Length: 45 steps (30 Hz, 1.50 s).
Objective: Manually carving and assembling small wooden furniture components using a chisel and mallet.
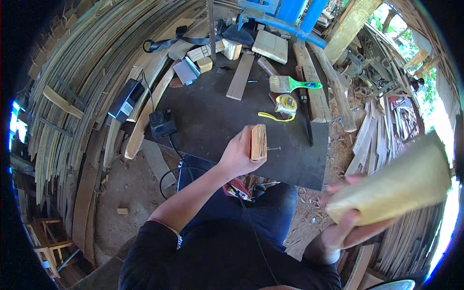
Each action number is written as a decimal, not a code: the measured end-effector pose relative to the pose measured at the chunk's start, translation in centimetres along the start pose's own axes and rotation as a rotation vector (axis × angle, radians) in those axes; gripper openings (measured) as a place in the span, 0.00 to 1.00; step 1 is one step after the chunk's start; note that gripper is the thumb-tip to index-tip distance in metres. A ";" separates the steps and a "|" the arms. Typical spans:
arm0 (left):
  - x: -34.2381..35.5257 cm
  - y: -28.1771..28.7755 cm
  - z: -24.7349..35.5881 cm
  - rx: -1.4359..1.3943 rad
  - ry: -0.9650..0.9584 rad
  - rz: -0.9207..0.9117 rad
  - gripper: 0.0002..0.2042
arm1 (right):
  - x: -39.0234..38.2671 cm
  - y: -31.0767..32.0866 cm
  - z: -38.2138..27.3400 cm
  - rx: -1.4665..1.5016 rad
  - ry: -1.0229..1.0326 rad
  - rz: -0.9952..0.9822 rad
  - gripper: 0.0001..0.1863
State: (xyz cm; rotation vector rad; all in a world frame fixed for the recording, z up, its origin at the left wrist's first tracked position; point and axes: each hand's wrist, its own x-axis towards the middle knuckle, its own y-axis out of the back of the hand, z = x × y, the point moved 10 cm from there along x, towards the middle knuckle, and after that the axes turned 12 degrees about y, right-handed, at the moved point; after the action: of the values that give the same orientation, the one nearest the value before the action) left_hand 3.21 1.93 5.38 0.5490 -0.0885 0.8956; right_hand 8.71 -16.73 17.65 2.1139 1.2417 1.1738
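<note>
My left hand (238, 153) is closed round a small wooden block (259, 142), held up over the near edge of the dark tabletop (203, 116). A nail (275, 148) sticks out sideways from the block's right face. To the right, past the table's corner, my right hand (349, 231) grips a large, pale wooden block (394, 181) by its lower end. Motion smears the large block and some of the right fingers. The two blocks are well apart.
On the table lie a paintbrush with a green handle (307, 84), a tape measure (286, 104), a flat wood strip (240, 77) and a black charger (162, 124) with its cord. Blue metal framework (285, 24) stands behind. Stacked planks (63, 116) line the left.
</note>
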 end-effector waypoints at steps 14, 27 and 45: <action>-0.1 0.2 -1.5 0.085 0.119 -0.009 0.23 | 2.5 5.0 0.8 0.225 -0.062 0.408 0.43; -0.1 0.1 -1.0 0.059 0.126 -0.032 0.23 | 3.4 3.2 2.3 0.026 0.067 0.183 0.41; 0.1 -0.2 -2.1 0.052 0.146 -0.038 0.21 | 2.8 1.1 3.2 0.642 -0.245 0.203 0.40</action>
State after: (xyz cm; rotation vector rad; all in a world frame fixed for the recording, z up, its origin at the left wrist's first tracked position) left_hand 3.15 2.91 3.52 0.5303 0.0778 0.8998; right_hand 12.55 -14.72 17.88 2.7977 1.4427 0.5917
